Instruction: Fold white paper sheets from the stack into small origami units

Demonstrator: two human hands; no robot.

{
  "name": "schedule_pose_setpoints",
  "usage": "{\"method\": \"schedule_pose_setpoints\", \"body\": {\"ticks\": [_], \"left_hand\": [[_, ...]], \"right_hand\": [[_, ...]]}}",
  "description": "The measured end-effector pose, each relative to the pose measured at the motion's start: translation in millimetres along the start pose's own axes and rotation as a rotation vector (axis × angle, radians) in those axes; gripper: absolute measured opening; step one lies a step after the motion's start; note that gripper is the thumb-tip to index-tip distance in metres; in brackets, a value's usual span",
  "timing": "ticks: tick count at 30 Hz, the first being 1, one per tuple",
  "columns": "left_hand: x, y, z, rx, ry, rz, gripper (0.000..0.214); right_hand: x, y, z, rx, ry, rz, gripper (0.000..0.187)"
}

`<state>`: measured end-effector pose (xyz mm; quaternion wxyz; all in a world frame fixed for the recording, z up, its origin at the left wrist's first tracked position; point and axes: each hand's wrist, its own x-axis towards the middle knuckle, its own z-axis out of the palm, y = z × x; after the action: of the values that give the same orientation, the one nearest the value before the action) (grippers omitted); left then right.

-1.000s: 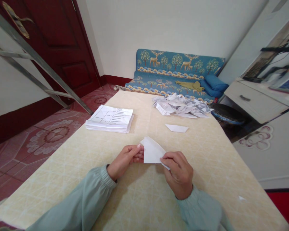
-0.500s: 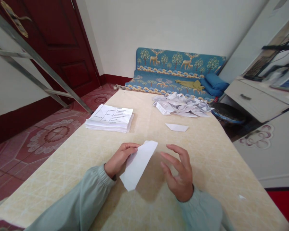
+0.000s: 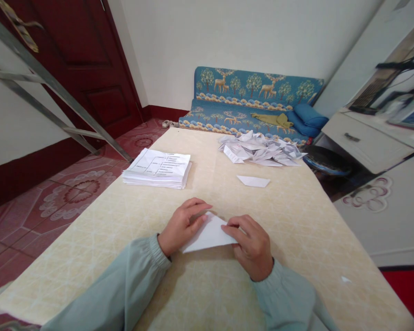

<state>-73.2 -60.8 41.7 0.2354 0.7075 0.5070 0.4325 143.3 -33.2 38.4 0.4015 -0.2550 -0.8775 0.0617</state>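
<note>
Held a folded white paper [image 3: 209, 233] at lower centre, gripping its left side with the left hand [image 3: 182, 226] and pinching its right corner with the right hand [image 3: 252, 244]. Had a printed paper stack [image 3: 158, 168] left of centre on the desk [image 3: 207, 289] and folded papers [image 3: 258, 149] heaped right of centre.

Illegible print [image 3: 168, 164] on paper stack [image 3: 152, 181]
</note>
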Motion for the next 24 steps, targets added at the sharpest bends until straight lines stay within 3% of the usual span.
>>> {"method": "schedule_pose_setpoints", "body": {"ticks": [3, 5, 8, 12, 22, 24], "left_hand": [[0, -1, -4.4, 0.067, 0.085, 0.047, 0.027], [-1, -2, -3.7, 0.088, 0.041, 0.101, 0.032], [-4, -6, 4.2, 0.169, -0.091, 0.169, 0.045], [-5, -12, 13.9, 0.204, -0.144, 0.118, 0.042], [0, -21, 9.4, 0.164, -0.142, 0.092, 0.035], [3, -24, 9.1, 0.120, -0.142, 0.067, 0.031]], "right_hand": [[-4, 5, -1, -0.094, 0.068, 0.113, 0.039], [-6, 11, 2, -0.136, 0.064, 0.182, 0.038], [-6, 18, 8, -0.155, -0.051, 0.259, 0.038], [-4, 21, 9, -0.147, -0.184, 0.298, 0.037], [-9, 20, 2, -0.159, -0.255, 0.346, 0.016], [-10, 22, 2, -0.116, -0.257, 0.386, 0.019]]}}
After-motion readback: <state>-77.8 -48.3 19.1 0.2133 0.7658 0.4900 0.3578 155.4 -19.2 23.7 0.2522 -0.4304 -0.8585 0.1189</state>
